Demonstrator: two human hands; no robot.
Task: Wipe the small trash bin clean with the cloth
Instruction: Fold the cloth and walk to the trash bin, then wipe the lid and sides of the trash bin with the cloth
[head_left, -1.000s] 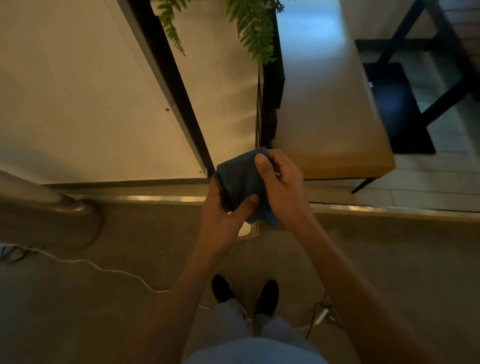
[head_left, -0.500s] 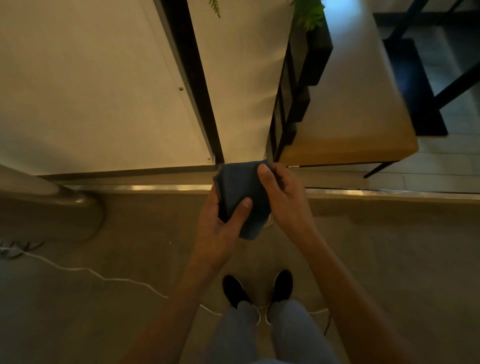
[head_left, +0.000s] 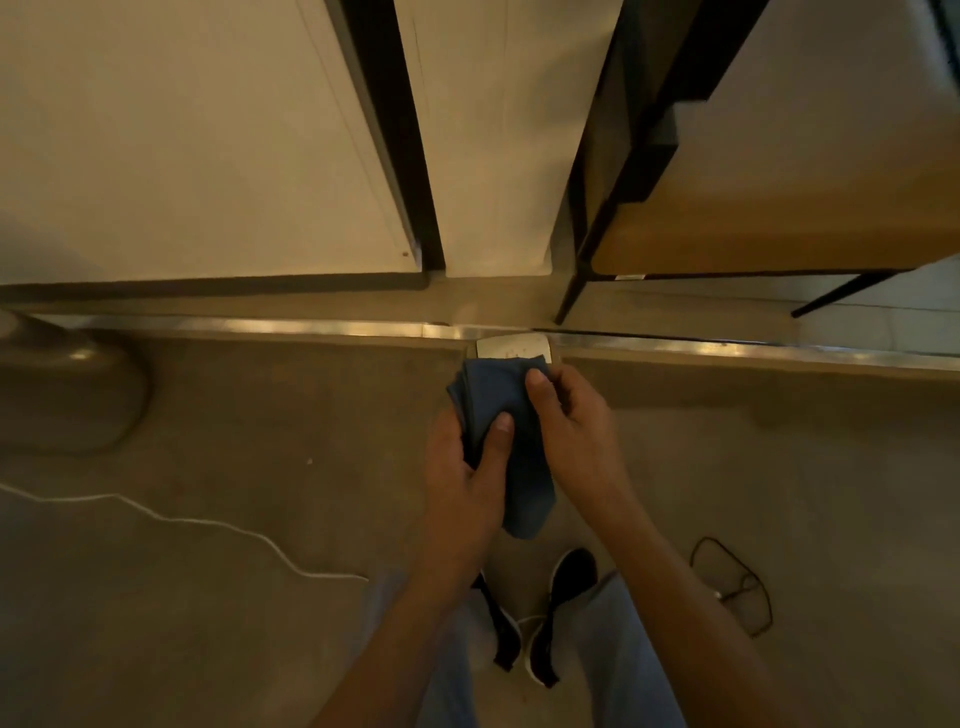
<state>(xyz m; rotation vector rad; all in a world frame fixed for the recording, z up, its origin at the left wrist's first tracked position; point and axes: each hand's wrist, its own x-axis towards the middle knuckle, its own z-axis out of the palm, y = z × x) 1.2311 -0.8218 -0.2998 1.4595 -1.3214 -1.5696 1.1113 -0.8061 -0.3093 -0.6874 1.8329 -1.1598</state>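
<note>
Dim grey concrete floor (head_left: 260, 519) lies below as the left hand (head_left: 465, 467) and right hand (head_left: 574, 431) both grip the folded dark-blue cloth (head_left: 506, 415), apparently readying it; no small trash bin shows, so finding it comes next.

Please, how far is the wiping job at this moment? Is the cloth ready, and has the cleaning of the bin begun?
Done: the folded blue cloth is picked up. In hand: the left hand and right hand both grip it above the floor, apparently arranging it. Left: all of the wiping; no trash bin is in view.
</note>
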